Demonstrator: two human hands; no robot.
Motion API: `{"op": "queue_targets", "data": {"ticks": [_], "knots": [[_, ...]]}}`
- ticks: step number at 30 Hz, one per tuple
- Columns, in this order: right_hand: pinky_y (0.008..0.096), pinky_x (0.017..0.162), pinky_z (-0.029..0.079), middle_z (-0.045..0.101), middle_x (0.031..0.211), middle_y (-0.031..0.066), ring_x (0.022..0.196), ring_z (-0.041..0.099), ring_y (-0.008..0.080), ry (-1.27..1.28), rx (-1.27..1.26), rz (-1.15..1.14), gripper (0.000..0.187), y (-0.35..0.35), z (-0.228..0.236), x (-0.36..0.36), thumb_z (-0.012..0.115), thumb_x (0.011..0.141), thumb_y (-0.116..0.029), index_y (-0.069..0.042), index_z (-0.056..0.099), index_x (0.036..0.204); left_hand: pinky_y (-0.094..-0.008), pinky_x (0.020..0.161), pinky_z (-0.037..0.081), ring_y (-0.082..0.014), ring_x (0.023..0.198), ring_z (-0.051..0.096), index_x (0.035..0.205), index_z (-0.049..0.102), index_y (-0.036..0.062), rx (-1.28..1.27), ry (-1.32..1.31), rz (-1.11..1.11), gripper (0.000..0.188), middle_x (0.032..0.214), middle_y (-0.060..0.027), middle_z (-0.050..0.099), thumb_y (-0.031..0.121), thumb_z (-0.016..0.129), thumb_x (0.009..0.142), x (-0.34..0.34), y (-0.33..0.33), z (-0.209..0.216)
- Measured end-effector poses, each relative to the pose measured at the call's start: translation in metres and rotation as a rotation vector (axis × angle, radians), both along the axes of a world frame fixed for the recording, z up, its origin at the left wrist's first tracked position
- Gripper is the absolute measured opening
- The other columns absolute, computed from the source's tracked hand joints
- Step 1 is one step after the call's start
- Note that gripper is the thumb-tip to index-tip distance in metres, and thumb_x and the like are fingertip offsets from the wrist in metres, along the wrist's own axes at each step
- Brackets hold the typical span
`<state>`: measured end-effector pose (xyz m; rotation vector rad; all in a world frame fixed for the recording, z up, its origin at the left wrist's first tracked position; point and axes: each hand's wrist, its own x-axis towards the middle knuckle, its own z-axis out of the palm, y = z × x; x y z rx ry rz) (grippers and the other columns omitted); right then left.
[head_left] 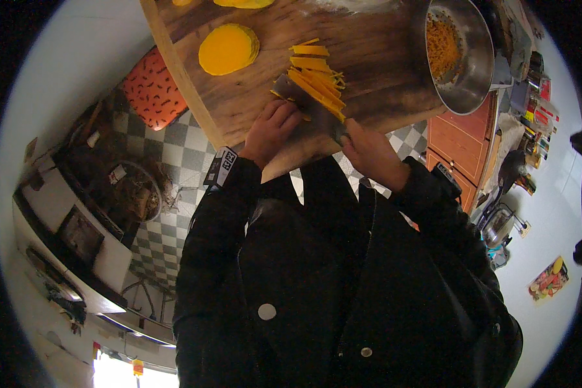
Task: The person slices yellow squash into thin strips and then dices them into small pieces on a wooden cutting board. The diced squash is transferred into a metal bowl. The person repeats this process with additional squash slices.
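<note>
**Both hands on the cleaver, strips riding the blade**

The right hand (pixel 368 152) has a closed grip on the handle of a broad cleaver (pixel 307 107), and the left hand (pixel 271 129) presses down with curled fingers on the blade's near end, apparently to steady it; the blade lies nearly flat on the wooden chopping board (pixel 239 97), its long axis running from upper left to lower right, the handle end toward the person's right. A heap of orange-yellow strips (pixel 317 74) lies on and just above the blade, fanned mostly parallel to it, which suggests the flat of the blade is serving as a scoop. To the left on the board sits a stack of round yellow slices (pixel 228 48), apart from the strips; more yellow pieces show at the top edge. At the board's right end stands a steel bowl (pixel 472 71) with orange shreds inside. Below lie a checked floor (pixel 168 149), an orange patterned cushion (pixel 152 90) and orange cabinet drawers (pixel 456 139).
</note>
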<state>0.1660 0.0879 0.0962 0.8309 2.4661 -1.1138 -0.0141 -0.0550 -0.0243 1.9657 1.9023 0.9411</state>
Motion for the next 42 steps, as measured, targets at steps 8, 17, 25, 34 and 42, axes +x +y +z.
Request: {"op": "queue_targets", "data": {"ticks": [8, 17, 25, 34, 42], "knots": [[0.0545, 0.063, 0.045, 0.059, 0.081, 0.0272, 0.077, 0.058, 0.0470, -0.153, -0.075, -0.011, 0.021, 0.004, 0.000, -0.011, 0.051, 0.092, -0.016, 0.000, 0.042, 0.102, -0.0363, 0.092, 0.050, -0.0296, 0.109, 0.053, 0.105, 0.060, 0.0089, 0.009, 0.001, 0.012, 0.034, 0.114, -0.0090, 0.056, 0.008, 0.059, 0.071, 0.001, -0.001, -0.001], [0.0545, 0.066, 0.046, 0.060, 0.083, 0.0260, 0.079, 0.059, 0.0467, -0.129, -0.055, 0.032, 0.019, 0.005, -0.003, -0.020, 0.050, 0.093, -0.016, -0.001, 0.042, 0.102, -0.0374, 0.090, 0.051, -0.0312, 0.109, 0.054, 0.106, 0.059, 0.0081, 0.068, -0.052, 0.027, 0.035, 0.113, -0.0108, 0.055, 0.007, 0.059, 0.071, 0.000, 0.000, 0.002], [0.0552, 0.065, 0.046, 0.061, 0.077, 0.0232, 0.074, 0.060, 0.0448, -0.095, 0.084, -0.004, 0.020, -0.013, -0.039, -0.041, 0.052, 0.092, -0.021, -0.004, 0.045, 0.099, -0.0371, 0.089, 0.050, -0.0301, 0.109, 0.054, 0.109, 0.059, 0.0090, -0.078, -0.050, 0.030, 0.036, 0.114, -0.0101, 0.055, 0.007, 0.059, 0.073, 0.002, -0.005, 0.002], [0.0477, 0.060, 0.048, 0.062, 0.078, 0.0247, 0.075, 0.061, 0.0451, 0.090, -0.035, -0.262, 0.024, 0.011, -0.014, -0.027, 0.056, 0.091, -0.019, 0.000, 0.046, 0.101, -0.0369, 0.088, 0.050, -0.0298, 0.107, 0.054, 0.109, 0.059, 0.0088, -0.050, -0.051, 0.042, 0.032, 0.114, -0.0103, 0.055, 0.007, 0.059, 0.076, 0.003, 0.000, -0.002], [0.0459, 0.059, 0.048, 0.060, 0.084, 0.0176, 0.074, 0.062, 0.0391, 0.134, 0.210, -0.077, 0.019, 0.038, 0.016, 0.002, 0.058, 0.090, -0.019, -0.003, 0.049, 0.097, -0.0392, 0.083, 0.047, -0.0290, 0.102, 0.055, 0.106, 0.060, 0.0066, 0.065, -0.735, 0.522, 0.023, 0.111, -0.0120, 0.057, 0.006, 0.065, 0.083, -0.008, 0.007, 0.035]]}}
